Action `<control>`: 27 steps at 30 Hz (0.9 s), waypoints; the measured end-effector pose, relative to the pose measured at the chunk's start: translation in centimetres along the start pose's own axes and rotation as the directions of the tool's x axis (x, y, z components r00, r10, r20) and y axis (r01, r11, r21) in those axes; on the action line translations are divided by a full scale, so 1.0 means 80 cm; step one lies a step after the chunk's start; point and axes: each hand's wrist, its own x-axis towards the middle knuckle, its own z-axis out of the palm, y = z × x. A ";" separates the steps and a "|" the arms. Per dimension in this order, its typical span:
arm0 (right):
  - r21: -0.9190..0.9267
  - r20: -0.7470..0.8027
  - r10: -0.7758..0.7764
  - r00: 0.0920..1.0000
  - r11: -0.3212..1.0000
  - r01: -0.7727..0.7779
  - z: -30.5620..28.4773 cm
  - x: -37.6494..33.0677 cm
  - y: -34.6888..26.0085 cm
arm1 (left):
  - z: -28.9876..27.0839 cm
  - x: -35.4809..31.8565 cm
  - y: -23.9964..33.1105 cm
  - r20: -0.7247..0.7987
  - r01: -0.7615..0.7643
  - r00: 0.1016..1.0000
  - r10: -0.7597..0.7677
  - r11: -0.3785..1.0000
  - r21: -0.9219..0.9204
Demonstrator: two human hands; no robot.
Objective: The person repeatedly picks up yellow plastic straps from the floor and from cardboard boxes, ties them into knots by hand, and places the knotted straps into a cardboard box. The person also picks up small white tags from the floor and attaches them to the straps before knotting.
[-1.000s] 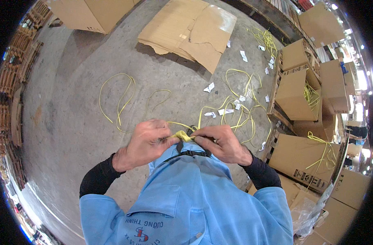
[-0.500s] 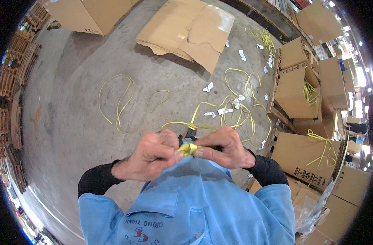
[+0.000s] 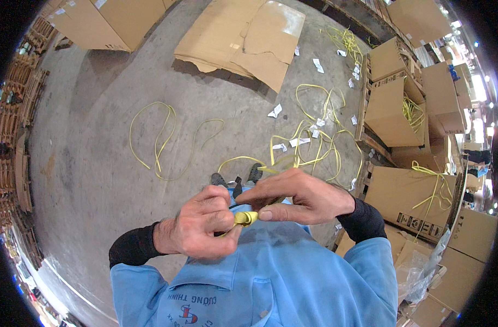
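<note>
A small rolled or knotted bundle of yellow strapping band [image 3: 245, 218] is in front of my chest. My left hand [image 3: 208, 224] is closed in a fist, gripping the bundle between thumb and fingers. At its right, my right hand [image 3: 300, 199] has the fingers stretched out over the bundle. The right thumb tip rests at the bundle's edge, with a gap between thumb and fingers. Loose yellow strapping [image 3: 336, 147] lies in loops on the floor beyond my right hand, and a thinner yellow strap [image 3: 163, 136] curls at the left.
A flattened cardboard sheet [image 3: 235, 41] lies ahead on the concrete floor [image 3: 91, 152]. Open cardboard boxes [image 3: 387, 111] on pallets line the right, one holding yellow strapping [image 3: 413, 113]. White paper scraps [image 3: 275, 110] are scattered about. A large box [image 3: 91, 24] stands far left.
My right fingers have straightened from a pinch and spread away from the thumb. My left hand has kept hold of the strapping bundle and moved slightly lower.
</note>
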 end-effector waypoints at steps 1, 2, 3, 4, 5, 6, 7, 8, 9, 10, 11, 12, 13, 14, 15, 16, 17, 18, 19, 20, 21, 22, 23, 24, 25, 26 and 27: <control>0.090 0.015 0.038 0.999 0.995 -0.039 0.003 0.002 0.003 | -0.001 -0.001 -0.002 0.021 0.017 1.000 -0.017 1.000 0.010; 0.170 0.058 0.094 0.994 0.980 -0.102 0.006 0.003 0.005 | -0.002 -0.003 -0.004 0.041 0.032 0.999 -0.032 0.999 0.022; 0.169 0.055 0.127 0.990 0.976 -0.134 0.007 0.003 0.007 | -0.002 -0.004 -0.005 0.053 0.039 0.998 -0.040 0.999 0.030; 0.163 0.077 0.180 0.981 0.968 -0.190 0.008 0.003 0.008 | -0.001 -0.005 -0.006 0.064 0.049 0.997 -0.051 0.998 0.037; 0.146 0.088 0.235 0.968 0.958 -0.246 0.009 0.002 0.010 | 0.001 -0.006 -0.007 0.074 0.059 0.995 -0.063 0.997 0.047; 0.114 0.064 0.189 0.980 0.974 -0.196 0.010 0.001 0.010 | 0.003 -0.007 -0.007 0.060 0.068 0.996 -0.067 0.998 -0.014; 0.073 0.028 0.145 0.989 0.987 -0.146 0.013 -0.001 0.010 | 0.006 -0.007 -0.006 0.046 0.075 0.996 -0.072 0.994 -0.075; 0.016 0.001 0.119 0.993 0.993 -0.119 0.014 -0.002 0.010 | 0.008 -0.007 -0.005 0.034 0.078 0.997 -0.074 0.988 -0.132; 0.034 -0.015 0.094 0.995 0.995 -0.094 0.016 -0.005 0.009 | 0.010 -0.007 -0.003 0.021 0.099 0.995 -0.096 0.974 -0.202; 0.038 -0.022 0.091 0.996 0.995 -0.090 0.018 -0.009 0.008 | 0.012 -0.007 -0.001 0.012 0.116 0.993 -0.117 0.956 -0.268; 0.043 -0.030 0.088 0.996 0.995 -0.087 0.019 -0.012 0.007 | 0.013 -0.006 0.002 -0.017 0.118 0.991 -0.132 0.932 -0.344; 0.040 -0.033 0.079 0.996 0.996 -0.078 0.021 -0.015 0.005 | 0.014 -0.006 0.005 -0.011 0.148 0.986 -0.165 0.909 -0.389; 0.039 -0.036 0.070 0.997 0.997 -0.069 0.023 -0.017 0.005 | 0.014 -0.005 0.009 -0.024 0.163 0.981 -0.193 0.881 -0.445; 0.037 -0.039 0.061 0.997 0.998 -0.059 0.025 -0.019 0.004 | 0.014 -0.005 0.013 -0.025 0.177 0.975 -0.219 0.848 -0.499; 0.064 -0.043 0.055 0.998 0.997 -0.052 0.028 -0.021 0.004 | 0.013 -0.006 0.017 -0.019 0.155 0.982 -0.186 0.867 -0.473; 0.091 -0.049 0.050 0.998 0.995 -0.045 0.031 -0.022 0.004 | 0.012 -0.006 0.019 -0.002 0.135 0.988 -0.152 0.883 -0.449; 0.128 -0.065 0.056 0.996 0.991 -0.047 0.035 -0.023 0.003 | 0.011 -0.008 0.023 0.013 0.128 0.991 -0.136 0.893 -0.431; 0.134 -0.061 0.036 0.997 0.991 -0.027 0.038 -0.024 0.003 | 0.010 -0.009 0.024 0.040 0.042 0.999 -0.031 0.948 -0.316; 0.147 -0.065 0.026 0.998 0.989 -0.016 0.041 -0.024 0.005 | 0.009 -0.011 0.024 0.071 -0.037 0.996 0.052 0.979 -0.202; 0.165 -0.059 0.010 0.998 0.986 0.000 0.043 -0.024 0.006 | 0.007 -0.014 0.025 0.093 -0.144 0.984 0.152 0.986 -0.083; 0.120 -0.094 0.026 0.995 0.993 -0.014 0.042 -0.023 0.009 | 0.006 -0.016 0.021 0.143 -0.223 0.966 0.217 0.974 0.032; 0.078 -0.117 0.035 0.993 0.997 -0.026 0.041 -0.022 0.012 | 0.004 -0.019 0.018 0.151 -0.107 0.983 0.105 0.994 0.007; 0.026 -0.136 0.054 0.989 0.998 -0.050 0.038 -0.021 0.016 | 0.001 -0.021 0.011 0.135 -0.038 0.990 0.039 0.999 -0.009; 0.020 -0.177 0.054 0.983 0.998 -0.051 0.035 -0.020 0.020 | -0.002 -0.023 0.004 0.126 0.055 0.991 -0.050 0.998 -0.033; 0.005 -0.213 0.061 0.975 0.998 -0.062 0.031 -0.019 0.024 | -0.005 -0.024 0.000 0.135 0.254 0.964 -0.231 0.948 -0.194; -0.015 -0.257 0.069 0.964 0.997 -0.075 0.026 -0.016 0.028 | -0.008 -0.025 -0.005 0.177 0.456 0.890 -0.420 0.821 -0.343; -0.015 -0.285 0.029 0.958 0.999 -0.035 0.025 -0.013 0.030 | -0.010 -0.024 -0.009 0.250 0.622 0.775 -0.581 0.628 -0.468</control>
